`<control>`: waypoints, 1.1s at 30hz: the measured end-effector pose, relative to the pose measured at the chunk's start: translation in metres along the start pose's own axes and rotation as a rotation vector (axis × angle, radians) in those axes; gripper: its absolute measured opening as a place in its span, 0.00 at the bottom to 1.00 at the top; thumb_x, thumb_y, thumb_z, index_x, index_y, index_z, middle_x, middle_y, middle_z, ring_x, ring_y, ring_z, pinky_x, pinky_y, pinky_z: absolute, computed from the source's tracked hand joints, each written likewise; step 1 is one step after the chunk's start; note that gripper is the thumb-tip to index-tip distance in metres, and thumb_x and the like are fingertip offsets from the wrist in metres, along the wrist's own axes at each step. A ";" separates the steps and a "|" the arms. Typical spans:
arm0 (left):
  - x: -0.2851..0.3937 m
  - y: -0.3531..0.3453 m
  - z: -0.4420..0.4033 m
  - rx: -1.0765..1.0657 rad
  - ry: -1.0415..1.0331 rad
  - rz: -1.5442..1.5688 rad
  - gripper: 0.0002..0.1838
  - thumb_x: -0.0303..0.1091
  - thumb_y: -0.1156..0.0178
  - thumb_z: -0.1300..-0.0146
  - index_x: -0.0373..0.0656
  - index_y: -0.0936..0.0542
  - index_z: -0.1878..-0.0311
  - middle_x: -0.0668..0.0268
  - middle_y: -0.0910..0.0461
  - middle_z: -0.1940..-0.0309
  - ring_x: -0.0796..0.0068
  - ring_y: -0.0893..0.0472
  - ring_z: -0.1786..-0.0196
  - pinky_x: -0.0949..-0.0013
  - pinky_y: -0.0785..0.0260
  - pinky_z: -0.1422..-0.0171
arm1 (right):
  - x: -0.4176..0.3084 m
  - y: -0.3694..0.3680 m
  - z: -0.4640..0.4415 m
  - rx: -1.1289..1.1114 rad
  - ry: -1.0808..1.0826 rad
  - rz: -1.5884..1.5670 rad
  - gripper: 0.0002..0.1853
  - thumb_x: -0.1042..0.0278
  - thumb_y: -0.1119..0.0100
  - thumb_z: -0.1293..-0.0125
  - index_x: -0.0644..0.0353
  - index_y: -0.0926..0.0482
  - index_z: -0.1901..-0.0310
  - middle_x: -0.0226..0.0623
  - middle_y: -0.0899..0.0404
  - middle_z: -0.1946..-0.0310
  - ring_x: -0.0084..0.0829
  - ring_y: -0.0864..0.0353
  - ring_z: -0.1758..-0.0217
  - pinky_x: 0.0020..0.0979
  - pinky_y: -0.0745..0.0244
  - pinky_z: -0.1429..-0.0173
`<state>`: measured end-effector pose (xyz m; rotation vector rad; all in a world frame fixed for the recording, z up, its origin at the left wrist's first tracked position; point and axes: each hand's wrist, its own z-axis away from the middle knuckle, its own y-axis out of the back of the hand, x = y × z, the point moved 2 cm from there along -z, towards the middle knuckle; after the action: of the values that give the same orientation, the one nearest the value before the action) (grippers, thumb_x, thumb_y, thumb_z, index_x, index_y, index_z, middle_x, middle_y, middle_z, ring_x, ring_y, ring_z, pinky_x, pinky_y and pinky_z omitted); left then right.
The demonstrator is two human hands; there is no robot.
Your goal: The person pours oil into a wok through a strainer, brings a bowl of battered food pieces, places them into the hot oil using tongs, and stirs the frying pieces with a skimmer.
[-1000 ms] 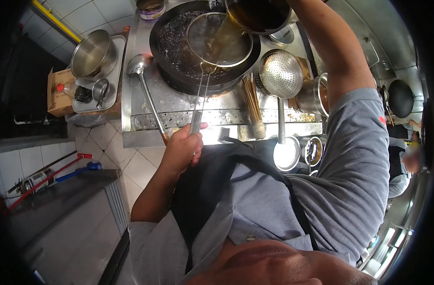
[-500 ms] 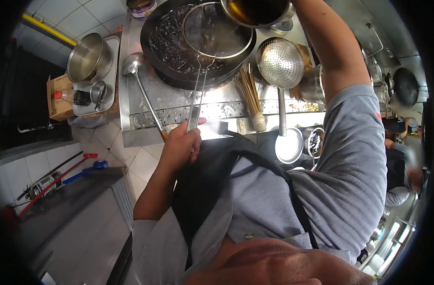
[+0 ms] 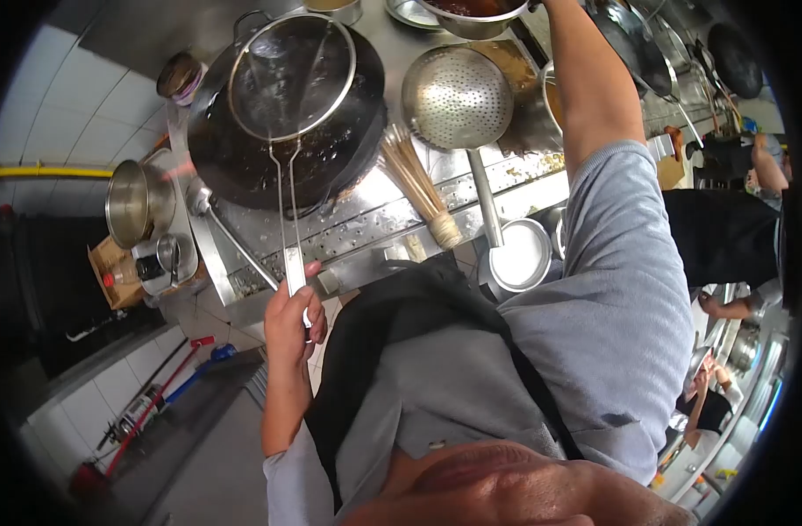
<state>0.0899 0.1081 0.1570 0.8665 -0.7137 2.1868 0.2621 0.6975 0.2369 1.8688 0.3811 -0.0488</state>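
My left hand is closed round the handle of a fine mesh strainer. The strainer's round mesh is over a large black wok, which has dark, wet contents. At the top edge my right hand, mostly cut off by the frame, is at the rim of a metal pot with dark reddish-brown liquid in it. The pot is to the right of the wok, above a perforated ladle. A bamboo brush lies between the wok and the perforated ladle's handle.
A metal ladle lies left of the strainer handle. Farther left, a steel bowl and a bottle stand near a tray. A white bowl is below the counter edge. Other people are at the right.
The view has shifted and turned. The pot has moved away from the strainer to the right, and the stream of liquid seen earlier has gone. The strainer remains over the wok.
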 end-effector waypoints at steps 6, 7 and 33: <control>0.012 -0.030 -0.015 -0.030 -0.046 -0.041 0.21 0.27 0.56 0.30 0.31 0.33 0.36 0.68 0.35 0.82 0.79 0.38 0.89 0.75 0.44 0.86 | 0.138 -0.089 -0.044 -0.065 -0.091 0.153 0.11 0.62 0.42 0.46 0.60 0.15 0.72 0.47 0.16 0.71 0.44 0.15 0.65 0.40 0.20 0.59; 0.015 -0.037 -0.021 -0.034 -0.042 -0.049 0.21 0.27 0.56 0.30 0.31 0.33 0.36 0.68 0.35 0.82 0.79 0.38 0.89 0.75 0.44 0.86 | 0.150 -0.095 -0.041 -0.067 -0.100 0.153 0.11 0.62 0.42 0.46 0.60 0.15 0.72 0.47 0.16 0.71 0.44 0.15 0.65 0.40 0.20 0.59; -0.001 -0.298 -0.205 -0.685 0.057 -0.121 0.24 0.39 0.49 0.29 0.35 0.34 0.35 0.63 0.24 0.73 0.70 0.23 0.75 0.67 0.30 0.74 | 0.154 0.040 0.181 0.606 -0.368 -1.438 0.20 0.62 0.37 0.35 0.71 0.22 0.49 0.39 0.18 0.56 0.29 0.21 0.55 0.31 0.27 0.49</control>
<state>0.2361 0.4337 0.0976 0.4685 -1.2410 1.6693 0.4471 0.5545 0.1797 1.6907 1.4745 -1.5753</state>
